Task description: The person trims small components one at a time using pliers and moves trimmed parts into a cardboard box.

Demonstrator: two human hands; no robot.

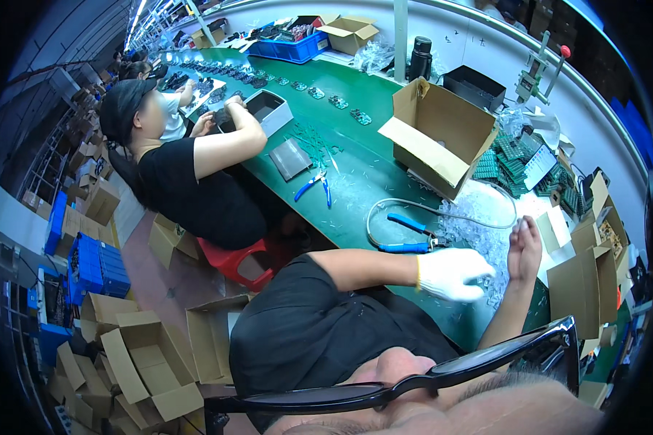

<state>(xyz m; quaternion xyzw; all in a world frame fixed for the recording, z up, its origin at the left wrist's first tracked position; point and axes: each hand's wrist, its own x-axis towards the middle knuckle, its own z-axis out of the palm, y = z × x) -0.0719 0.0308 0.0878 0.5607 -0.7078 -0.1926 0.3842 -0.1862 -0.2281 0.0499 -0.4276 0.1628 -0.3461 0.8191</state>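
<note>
My left hand (453, 275), in a white knitted glove, hovers over the near edge of a pile of small clear plastic pieces (471, 221). Its thumb and fingers are apart, with nothing visible between them. To its right my bare right hand (524, 250) is raised, fingers curled in toward the thumb; anything at the fingertips is too small to make out. Blue-handled cutting pliers (406, 248) lie just beyond my left wrist, jaws toward the pile. A grey cable (370, 221) loops around them and across the pile.
An open cardboard box (442, 138) stands beyond the pile. Green circuit boards (511, 156) are heaped at the right, near another carton (584, 283) and a lever press (533, 80). Blue pliers (315, 188) lie farther left. A co-worker (189, 159) sits at the bench's left side.
</note>
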